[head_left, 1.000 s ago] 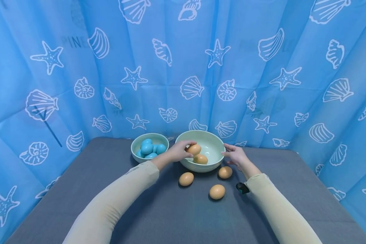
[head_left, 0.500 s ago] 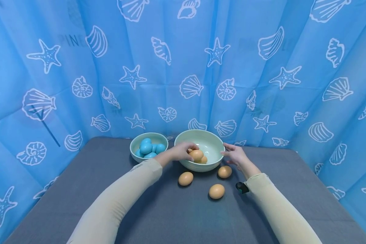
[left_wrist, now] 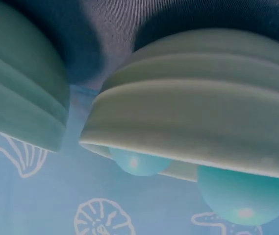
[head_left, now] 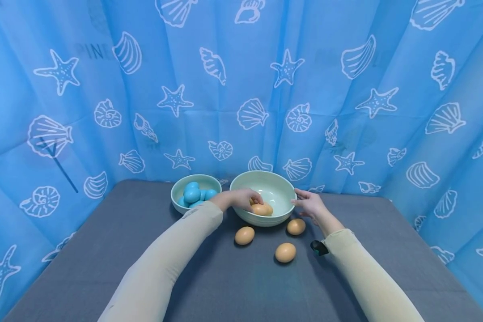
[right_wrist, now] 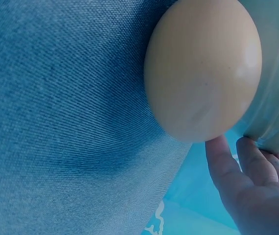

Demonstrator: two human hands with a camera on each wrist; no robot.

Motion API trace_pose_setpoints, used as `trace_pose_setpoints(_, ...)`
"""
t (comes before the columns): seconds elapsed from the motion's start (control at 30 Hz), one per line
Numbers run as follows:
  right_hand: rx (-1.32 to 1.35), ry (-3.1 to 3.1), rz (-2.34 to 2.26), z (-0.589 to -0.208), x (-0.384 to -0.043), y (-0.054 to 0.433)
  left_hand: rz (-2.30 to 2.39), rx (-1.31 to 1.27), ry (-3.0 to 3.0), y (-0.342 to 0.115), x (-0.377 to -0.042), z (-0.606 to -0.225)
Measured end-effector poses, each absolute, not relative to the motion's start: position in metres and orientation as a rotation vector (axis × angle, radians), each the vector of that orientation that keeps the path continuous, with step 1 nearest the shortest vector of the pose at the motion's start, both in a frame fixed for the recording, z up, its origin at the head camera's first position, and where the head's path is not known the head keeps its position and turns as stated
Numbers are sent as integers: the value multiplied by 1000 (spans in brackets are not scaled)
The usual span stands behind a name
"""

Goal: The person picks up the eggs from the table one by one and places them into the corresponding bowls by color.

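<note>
In the head view, my left hand (head_left: 243, 198) reaches into the large pale green bowl (head_left: 283, 190). Its fingers curve over a brown egg (head_left: 259, 210) low in that bowl, and part of another brown egg (head_left: 269, 209) shows just behind. On the bowl's right side, my right hand (head_left: 311, 205) rests its extended fingers against the rim and outer wall. The right wrist view has a brown egg (right_wrist: 203, 71) on the cloth close to those fingers (right_wrist: 257, 164). The left wrist view does not show the left hand's grip, only bowls from outside.
A smaller green bowl (head_left: 176, 199) with several blue eggs (head_left: 192, 194) stands left of the large one, below my left forearm. Brown eggs (head_left: 244, 235), (head_left: 285, 252) lie in front on the grey cloth (head_left: 233, 286). A blue shell-patterned curtain (head_left: 233, 89) hangs behind.
My left hand has carried its brown egg right and down, onto the bowl's lower part beside the other egg. The right hand has stayed at the rim.
</note>
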State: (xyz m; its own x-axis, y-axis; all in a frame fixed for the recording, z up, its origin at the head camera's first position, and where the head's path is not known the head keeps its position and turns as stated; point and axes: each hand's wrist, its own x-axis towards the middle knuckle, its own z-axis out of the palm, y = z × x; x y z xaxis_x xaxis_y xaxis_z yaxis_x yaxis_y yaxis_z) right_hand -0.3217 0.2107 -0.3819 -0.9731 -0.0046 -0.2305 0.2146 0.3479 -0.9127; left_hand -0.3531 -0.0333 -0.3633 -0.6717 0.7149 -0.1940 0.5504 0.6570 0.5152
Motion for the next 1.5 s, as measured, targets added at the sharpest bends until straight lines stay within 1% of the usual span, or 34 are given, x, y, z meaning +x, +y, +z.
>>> trace_pose_setpoints(0.27,191,2416,-1689,-383,-322,210,512,978,2545,-26,-359,-373)
trace_pose_setpoints(0.5,196,2423,-1692,-382,-321,211,670,895,2526,-23,-362,-376)
trace_pose_setpoints(1.0,216,2422,-1700,-384,-321,210,619,886,2619,-19,-363,-383)
trace_pose_setpoints(1.13,222,2424,-1696,-384,-320,209,651,888,2650,-21,-358,-382)
trace_pose_setpoints(1.3,231,2424,-1698,-383,-320,208,885,918,2663,-28,-347,-382)
trace_pose_setpoints(1.5,205,2428,-1682,-381,-319,210,1080,1024,2681,-40,-327,-381)
